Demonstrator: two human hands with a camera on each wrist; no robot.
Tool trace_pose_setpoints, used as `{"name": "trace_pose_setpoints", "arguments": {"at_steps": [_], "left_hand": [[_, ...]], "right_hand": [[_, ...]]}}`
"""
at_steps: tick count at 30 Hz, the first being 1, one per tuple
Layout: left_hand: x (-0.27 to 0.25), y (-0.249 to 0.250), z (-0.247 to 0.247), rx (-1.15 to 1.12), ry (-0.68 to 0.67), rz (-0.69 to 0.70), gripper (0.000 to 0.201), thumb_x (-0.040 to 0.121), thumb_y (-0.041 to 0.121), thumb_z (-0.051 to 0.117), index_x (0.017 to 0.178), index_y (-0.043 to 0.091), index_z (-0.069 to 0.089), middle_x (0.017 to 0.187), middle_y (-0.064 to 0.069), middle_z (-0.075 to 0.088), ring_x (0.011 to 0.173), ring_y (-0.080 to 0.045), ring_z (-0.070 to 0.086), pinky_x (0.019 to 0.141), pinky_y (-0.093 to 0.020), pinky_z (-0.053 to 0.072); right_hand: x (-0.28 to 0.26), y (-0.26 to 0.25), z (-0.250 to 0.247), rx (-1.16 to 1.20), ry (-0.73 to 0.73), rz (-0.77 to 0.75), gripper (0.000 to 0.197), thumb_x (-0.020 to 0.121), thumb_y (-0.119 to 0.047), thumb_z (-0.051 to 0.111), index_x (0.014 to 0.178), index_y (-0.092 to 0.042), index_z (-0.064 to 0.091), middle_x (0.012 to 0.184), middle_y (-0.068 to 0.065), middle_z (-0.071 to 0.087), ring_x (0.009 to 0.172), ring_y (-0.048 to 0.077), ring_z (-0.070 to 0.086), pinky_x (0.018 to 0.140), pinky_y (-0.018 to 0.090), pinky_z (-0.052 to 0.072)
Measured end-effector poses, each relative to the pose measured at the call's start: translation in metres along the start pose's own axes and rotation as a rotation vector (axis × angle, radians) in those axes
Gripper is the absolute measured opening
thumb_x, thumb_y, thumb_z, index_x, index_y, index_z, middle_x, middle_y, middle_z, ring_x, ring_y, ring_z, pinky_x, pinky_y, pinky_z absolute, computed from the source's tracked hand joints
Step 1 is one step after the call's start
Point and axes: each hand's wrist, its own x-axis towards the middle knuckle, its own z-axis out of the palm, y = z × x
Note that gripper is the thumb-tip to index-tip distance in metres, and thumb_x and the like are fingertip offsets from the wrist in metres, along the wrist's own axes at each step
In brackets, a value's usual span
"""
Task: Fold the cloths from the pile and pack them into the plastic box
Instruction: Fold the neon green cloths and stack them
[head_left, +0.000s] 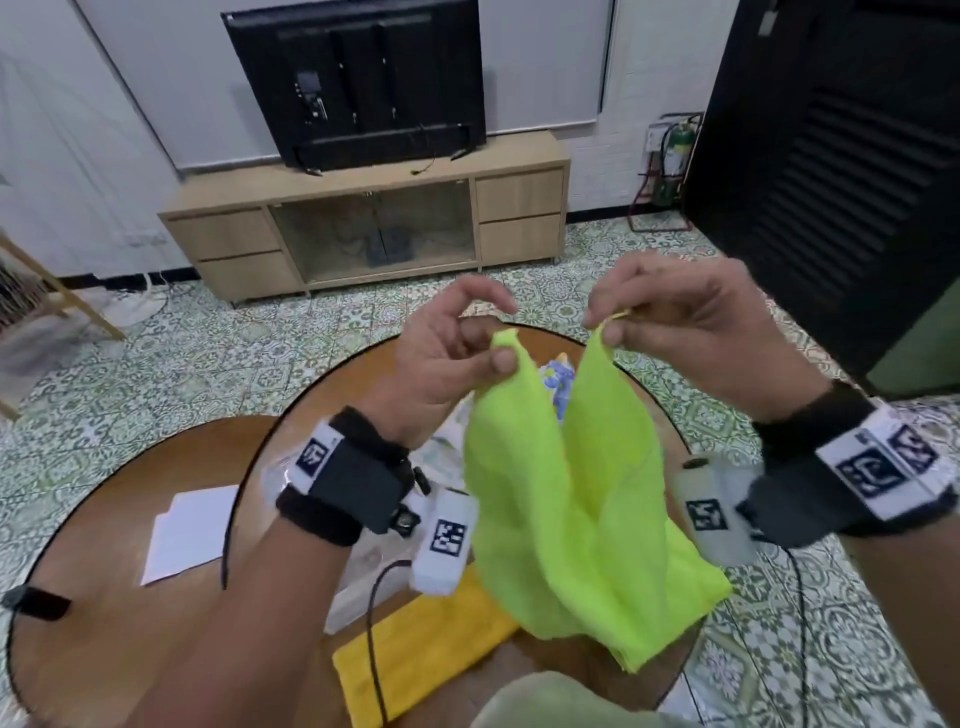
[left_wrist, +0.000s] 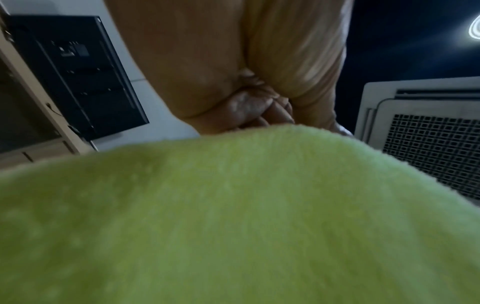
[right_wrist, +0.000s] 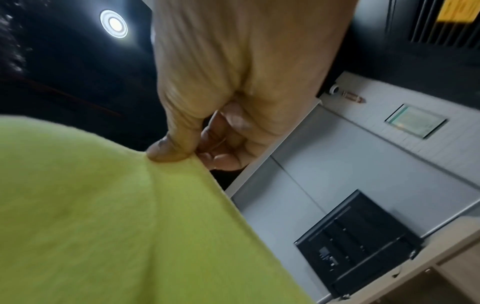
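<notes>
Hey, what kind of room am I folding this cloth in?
Most likely a home living room: a TV stands on a low wooden cabinet, the floor has patterned tiles, and you are working over a round wooden table.

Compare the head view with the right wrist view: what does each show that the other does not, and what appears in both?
Only the head view shows the left hand, the round wooden table, the yellow cloth lying on it and the white paper. Only the right wrist view shows the round ceiling light and the thumb pressed on the cloth's edge. Both show the right hand pinching the green cloth, and the black television.
</notes>
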Motion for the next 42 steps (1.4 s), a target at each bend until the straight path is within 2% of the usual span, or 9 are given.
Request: {"name": "trace_pose_setpoints", "arguments": {"at_steps": [3, 7, 10, 16, 20, 26, 32, 39, 42], "left_hand": [[0.01, -0.004, 0.017, -0.062, -0.066, -0.036, 0.036, 0.064, 0.026, 0.087, 0.092, 0.023, 0.063, 0.07, 0.002, 0.069, 0.056, -0.007, 0.061, 0.052, -0.017, 0.049], [0.014, -0.005, 0.017, -0.069, -0.089, -0.077, 0.035, 0.061, 0.027, 0.089, 0.087, 0.026, 0.065, 0.072, -0.001, 0.07, 0.059, -0.009, 0.064, 0.057, -0.02, 0.052], [0.014, -0.004, 0.016, 0.012, -0.085, -0.103, 0.045, 0.058, 0.03, 0.09, 0.092, 0.021, 0.062, 0.073, -0.003, 0.068, 0.061, -0.01, 0.062, 0.06, -0.021, 0.051], [0.01, -0.005, 0.015, 0.113, 0.05, -0.035, 0.039, 0.064, 0.04, 0.084, 0.093, 0.017, 0.071, 0.09, -0.001, 0.07, 0.082, -0.017, 0.065, 0.078, -0.032, 0.053], [0.006, -0.002, 0.014, 0.154, 0.088, 0.004, 0.02, 0.061, 0.024, 0.084, 0.077, 0.019, 0.073, 0.074, 0.002, 0.07, 0.069, -0.014, 0.066, 0.067, -0.027, 0.055], [0.001, -0.002, 0.024, 0.23, 0.231, 0.219, 0.019, 0.058, -0.005, 0.08, 0.072, -0.001, 0.068, 0.08, -0.007, 0.074, 0.073, -0.024, 0.071, 0.069, -0.033, 0.058], [0.003, -0.004, 0.018, 0.263, 0.181, 0.097, 0.025, 0.054, -0.005, 0.083, 0.063, 0.011, 0.066, 0.079, -0.001, 0.073, 0.073, -0.019, 0.07, 0.07, -0.03, 0.057], [0.007, -0.012, 0.0, 0.225, 0.296, 0.036, 0.037, 0.066, -0.001, 0.08, 0.093, 0.012, 0.06, 0.083, -0.004, 0.059, 0.077, -0.013, 0.057, 0.074, -0.023, 0.053], [0.005, -0.01, -0.002, 0.253, 0.257, 0.025, 0.029, 0.067, 0.0, 0.076, 0.093, 0.006, 0.066, 0.079, 0.002, 0.066, 0.073, -0.009, 0.061, 0.071, -0.02, 0.053]], "right_hand": [[0.008, -0.001, 0.015, 0.051, 0.012, -0.049, 0.022, 0.078, -0.021, 0.075, 0.095, -0.008, 0.072, 0.089, 0.006, 0.067, 0.083, 0.022, 0.062, 0.076, 0.037, 0.051], [0.01, 0.002, 0.015, 0.067, -0.028, -0.023, 0.033, 0.077, -0.025, 0.076, 0.102, -0.004, 0.072, 0.09, 0.022, 0.065, 0.084, 0.044, 0.057, 0.078, 0.053, 0.048], [0.01, 0.003, 0.018, 0.054, -0.046, 0.0, 0.038, 0.074, -0.029, 0.079, 0.105, -0.007, 0.072, 0.094, 0.028, 0.057, 0.085, 0.043, 0.054, 0.077, 0.047, 0.047], [0.016, 0.013, 0.026, 0.001, 0.123, 0.044, 0.029, 0.071, -0.043, 0.08, 0.087, -0.021, 0.069, 0.096, 0.007, 0.052, 0.091, 0.023, 0.05, 0.074, 0.043, 0.04], [0.01, 0.016, 0.03, 0.115, 0.075, 0.024, 0.017, 0.08, -0.018, 0.074, 0.091, -0.005, 0.069, 0.089, 0.01, 0.06, 0.085, 0.024, 0.056, 0.072, 0.049, 0.045], [0.004, 0.018, 0.033, 0.167, 0.098, 0.073, 0.003, 0.087, -0.003, 0.063, 0.09, -0.004, 0.062, 0.091, 0.012, 0.054, 0.085, 0.022, 0.053, 0.074, 0.035, 0.046], [0.003, 0.021, 0.032, -0.011, 0.101, 0.055, 0.011, 0.082, -0.015, 0.073, 0.09, -0.01, 0.068, 0.09, 0.017, 0.059, 0.081, 0.037, 0.053, 0.065, 0.055, 0.044], [-0.025, 0.026, 0.034, -0.385, 0.082, -0.07, 0.011, 0.081, 0.002, 0.069, 0.087, -0.008, 0.07, 0.094, 0.008, 0.054, 0.086, 0.018, 0.056, 0.073, 0.029, 0.045], [-0.047, 0.054, 0.04, -0.566, -0.065, 0.072, 0.02, 0.089, -0.01, 0.064, 0.108, -0.017, 0.065, 0.107, 0.001, 0.047, 0.096, 0.016, 0.055, 0.079, 0.035, 0.049]]}}
